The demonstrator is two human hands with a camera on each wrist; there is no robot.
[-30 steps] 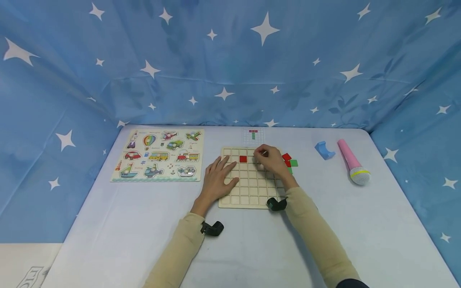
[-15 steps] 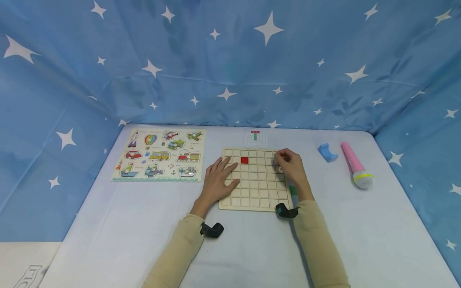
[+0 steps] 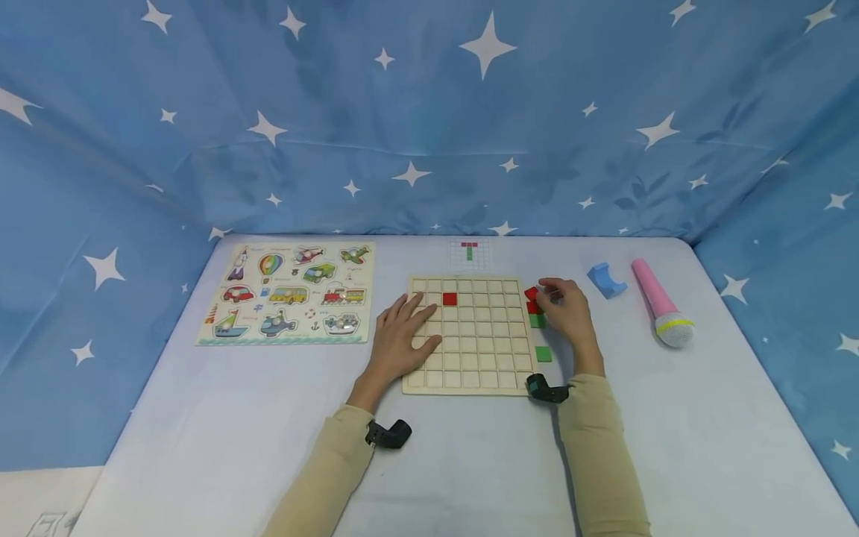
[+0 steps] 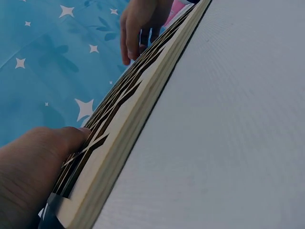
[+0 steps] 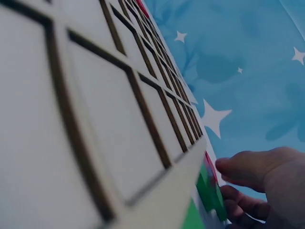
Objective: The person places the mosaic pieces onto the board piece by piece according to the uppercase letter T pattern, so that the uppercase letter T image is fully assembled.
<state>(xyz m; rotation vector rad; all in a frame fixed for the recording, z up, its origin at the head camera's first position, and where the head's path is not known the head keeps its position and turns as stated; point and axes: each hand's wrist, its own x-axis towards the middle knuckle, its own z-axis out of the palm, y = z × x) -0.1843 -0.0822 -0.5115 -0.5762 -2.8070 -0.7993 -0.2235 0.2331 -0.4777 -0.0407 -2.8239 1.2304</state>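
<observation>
A wooden grid board lies on the table with one red square tile in an upper cell. My left hand rests on the board's left side with fingers spread; the left wrist view shows its thumb over the edge. Just past the board's right edge my right hand bends over the loose tiles, its fingertips right at a tilted red tile. Below that lie another red tile and a green tile. A separate green tile sits lower. In the right wrist view, thumb and fingers stand apart.
Behind the board lies a card printed with a red and green T. A vehicle puzzle board is at the left. On the right are a blue curved block and a pink toy microphone. A starry blue curtain backs the table.
My right hand has moved right, from over the board's upper cells to the loose tiles beside it. My left hand stays on the board. The red tile in the grid has not moved.
</observation>
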